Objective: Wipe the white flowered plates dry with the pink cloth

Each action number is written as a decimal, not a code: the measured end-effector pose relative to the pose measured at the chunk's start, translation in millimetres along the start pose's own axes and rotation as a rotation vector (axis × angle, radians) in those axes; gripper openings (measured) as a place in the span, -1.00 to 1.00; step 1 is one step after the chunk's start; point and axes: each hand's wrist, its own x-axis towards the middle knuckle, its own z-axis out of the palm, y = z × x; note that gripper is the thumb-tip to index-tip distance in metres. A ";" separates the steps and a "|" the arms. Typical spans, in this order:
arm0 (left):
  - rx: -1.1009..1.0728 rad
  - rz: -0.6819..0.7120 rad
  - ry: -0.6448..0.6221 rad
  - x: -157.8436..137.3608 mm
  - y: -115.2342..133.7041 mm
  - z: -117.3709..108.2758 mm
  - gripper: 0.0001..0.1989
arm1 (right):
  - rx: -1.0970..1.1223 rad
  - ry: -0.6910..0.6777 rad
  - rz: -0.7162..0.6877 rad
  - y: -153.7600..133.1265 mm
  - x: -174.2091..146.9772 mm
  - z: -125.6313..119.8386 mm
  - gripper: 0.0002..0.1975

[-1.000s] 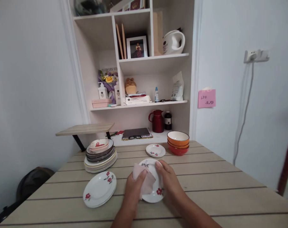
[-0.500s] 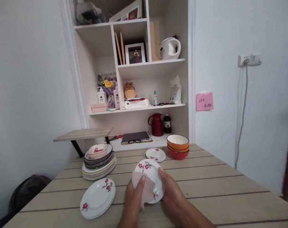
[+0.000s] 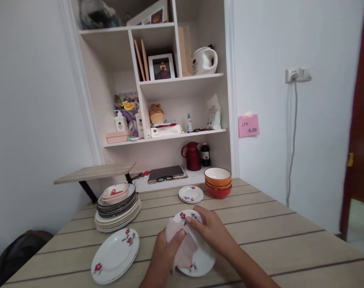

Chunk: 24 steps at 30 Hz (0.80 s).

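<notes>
A white plate with red flowers [image 3: 202, 256] is held tilted above the near part of the table, between both hands. My left hand [image 3: 165, 250] grips its left side through a pale pink cloth [image 3: 185, 251], thumb on top of the cloth. My right hand [image 3: 210, 228] pinches the upper right rim, with the thumb on the plate's face and the fingers partly hidden behind. To the left lies a small stack of matching flowered plates [image 3: 114, 254]. Further back, smaller flowered plates [image 3: 190, 193] sit beside stacked orange and red bowls [image 3: 218, 183].
A tall pile of plates [image 3: 119, 214] topped by small dishes stands at the table's left, by a raised wooden stand [image 3: 95, 173]. Behind are a closed laptop [image 3: 165, 173], glasses, a red jug [image 3: 193, 157] and a dark bottle [image 3: 205, 155] under white shelves.
My right hand has moved from the plate's right side up to its upper rim, thumb now on the face. The plate has come slightly lower. The whole view has shifted a little.
</notes>
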 end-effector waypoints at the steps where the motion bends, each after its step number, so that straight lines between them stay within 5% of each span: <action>1: -0.013 0.001 -0.018 0.1 0.2 0.1 -0.37 | 0.001 -0.006 -0.003 0.4 0.0 0.2 -0.70; 13: -0.073 -0.069 0.101 7.9 -0.3 -2.8 -0.37 | 0.455 0.177 0.131 26.9 -6.2 43.4 -0.67; 24: 0.005 -0.103 0.112 5.4 -2.4 3.9 -0.30 | 0.657 0.359 0.213 20.7 -4.0 35.9 -0.69</action>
